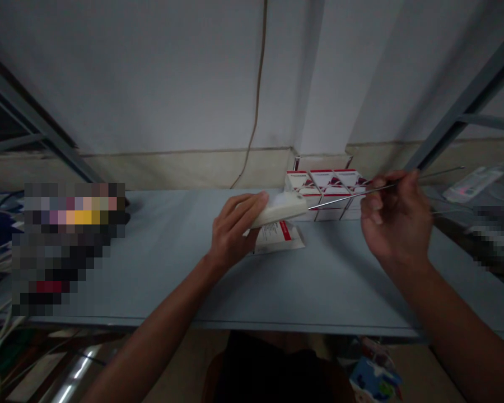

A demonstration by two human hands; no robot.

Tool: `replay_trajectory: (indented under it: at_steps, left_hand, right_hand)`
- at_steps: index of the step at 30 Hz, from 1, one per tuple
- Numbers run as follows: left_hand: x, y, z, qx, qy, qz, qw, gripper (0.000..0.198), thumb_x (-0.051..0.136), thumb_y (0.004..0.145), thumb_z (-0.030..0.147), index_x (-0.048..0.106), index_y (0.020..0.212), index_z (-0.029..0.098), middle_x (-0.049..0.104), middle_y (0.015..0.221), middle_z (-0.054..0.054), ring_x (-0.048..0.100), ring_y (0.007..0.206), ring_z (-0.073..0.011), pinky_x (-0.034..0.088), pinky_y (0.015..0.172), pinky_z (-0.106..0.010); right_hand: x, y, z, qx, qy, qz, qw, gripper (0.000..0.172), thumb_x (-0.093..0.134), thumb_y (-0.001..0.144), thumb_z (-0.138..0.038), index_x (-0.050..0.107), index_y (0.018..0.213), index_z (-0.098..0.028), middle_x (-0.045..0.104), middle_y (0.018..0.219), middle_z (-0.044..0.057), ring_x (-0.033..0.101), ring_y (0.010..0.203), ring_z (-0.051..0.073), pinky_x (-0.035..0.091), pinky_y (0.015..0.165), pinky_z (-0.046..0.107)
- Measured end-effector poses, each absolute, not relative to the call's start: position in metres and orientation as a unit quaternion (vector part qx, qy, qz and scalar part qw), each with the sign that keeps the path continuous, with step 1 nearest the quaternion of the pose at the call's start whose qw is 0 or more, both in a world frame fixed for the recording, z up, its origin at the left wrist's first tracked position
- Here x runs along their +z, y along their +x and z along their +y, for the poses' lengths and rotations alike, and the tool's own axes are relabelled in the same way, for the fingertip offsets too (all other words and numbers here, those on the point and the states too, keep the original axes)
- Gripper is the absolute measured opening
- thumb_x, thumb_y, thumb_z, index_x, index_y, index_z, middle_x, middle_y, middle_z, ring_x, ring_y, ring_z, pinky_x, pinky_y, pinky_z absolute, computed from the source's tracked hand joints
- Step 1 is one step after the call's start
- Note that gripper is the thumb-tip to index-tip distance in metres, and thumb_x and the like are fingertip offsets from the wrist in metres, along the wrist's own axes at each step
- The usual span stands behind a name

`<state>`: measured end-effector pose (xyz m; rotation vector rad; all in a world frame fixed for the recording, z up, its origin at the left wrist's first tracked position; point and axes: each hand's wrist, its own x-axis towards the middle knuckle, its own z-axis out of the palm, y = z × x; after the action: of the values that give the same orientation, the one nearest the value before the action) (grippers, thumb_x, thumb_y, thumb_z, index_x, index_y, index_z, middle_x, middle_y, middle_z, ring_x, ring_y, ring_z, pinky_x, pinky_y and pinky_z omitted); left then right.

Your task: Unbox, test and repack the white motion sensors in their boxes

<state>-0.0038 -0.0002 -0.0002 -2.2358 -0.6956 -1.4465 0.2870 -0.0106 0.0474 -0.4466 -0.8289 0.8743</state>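
My left hand [234, 226] is closed around a white, flat plastic device [283, 210], raised above the table. From the device's right end a thin metal rod [340, 199], which looks like a telescopic antenna, runs right and slightly upward. My right hand [397, 215] pinches this rod between thumb and fingers, and its thin far part extends beyond the hand. Whether the rod is fixed to the device or only touches it, I cannot tell. Beneath the device a white and red carton [277, 238] lies on the table, partly hidden by my left hand.
Several white, red and purple cartons [328, 190] stand together at the back of the grey-blue table [159, 252]. A cable [258, 84] hangs down the wall. Blurred-out items [67, 240] lie on the left, and a clear plastic package [474, 182] on the right. Metal frame bars flank both sides.
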Motion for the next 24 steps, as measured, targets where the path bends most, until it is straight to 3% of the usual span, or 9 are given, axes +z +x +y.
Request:
replay_trajectory:
  at_steps: [4, 7, 15, 22, 24]
  left_hand:
    - [0.005, -0.013, 0.005, -0.525, -0.770, -0.248, 0.264, 0.056, 0.056, 0.100, 0.008, 0.055, 0.150, 0.031, 0.075, 0.137, -0.006, 0.072, 0.122, -0.0230, 0.065, 0.096, -0.044]
    - [0.008, -0.021, 0.009, -0.531, -0.753, -0.246, 0.301, 0.049, 0.057, 0.101, 0.010, 0.060, 0.144, 0.031, 0.077, 0.132, -0.005, 0.073, 0.122, -0.0231, 0.067, 0.093, -0.045]
    - [0.007, -0.032, 0.014, -0.548, -0.718, -0.261, 0.340, 0.024, 0.063, 0.102, 0.022, 0.071, 0.124, 0.029, 0.081, 0.121, -0.004, 0.075, 0.117, -0.0260, 0.068, 0.091, -0.051]
    - [0.015, -0.035, 0.014, -0.560, -0.693, -0.206, 0.404, 0.037, 0.065, 0.099, 0.013, 0.068, 0.131, 0.031, 0.080, 0.123, -0.003, 0.076, 0.118, -0.0264, 0.069, 0.087, -0.048]
    - [0.016, -0.037, 0.016, -0.570, -0.677, -0.207, 0.417, 0.032, 0.065, 0.099, 0.015, 0.069, 0.127, 0.029, 0.081, 0.119, -0.003, 0.077, 0.115, -0.0266, 0.069, 0.086, -0.047]
  right_hand:
    - [0.043, 0.298, 0.000, 0.471, -0.234, -0.309, 0.793, 0.021, 0.087, 0.084, -0.032, 0.075, 0.080, -0.015, 0.062, 0.071, -0.002, 0.045, 0.049, 0.002, 0.032, 0.033, 0.012]
    - [0.038, 0.302, 0.006, 0.464, -0.239, -0.318, 0.791, 0.025, 0.089, 0.083, -0.034, 0.074, 0.078, -0.015, 0.062, 0.070, -0.001, 0.048, 0.052, 0.002, 0.035, 0.036, 0.009]
    - [0.045, 0.319, 0.012, 0.497, -0.193, -0.277, 0.800, 0.023, 0.071, 0.100, -0.027, 0.070, 0.080, -0.014, 0.061, 0.070, -0.001, 0.051, 0.053, 0.003, 0.038, 0.037, 0.008]
    - [0.058, 0.326, 0.011, 0.508, -0.182, -0.220, 0.813, 0.036, 0.057, 0.108, -0.026, 0.066, 0.075, -0.013, 0.059, 0.064, -0.001, 0.048, 0.045, 0.002, 0.033, 0.032, 0.009]
    - [0.060, 0.325, 0.009, 0.502, -0.178, -0.206, 0.821, 0.038, 0.055, 0.108, -0.025, 0.065, 0.074, -0.013, 0.059, 0.062, -0.001, 0.047, 0.044, 0.002, 0.032, 0.031, 0.008]
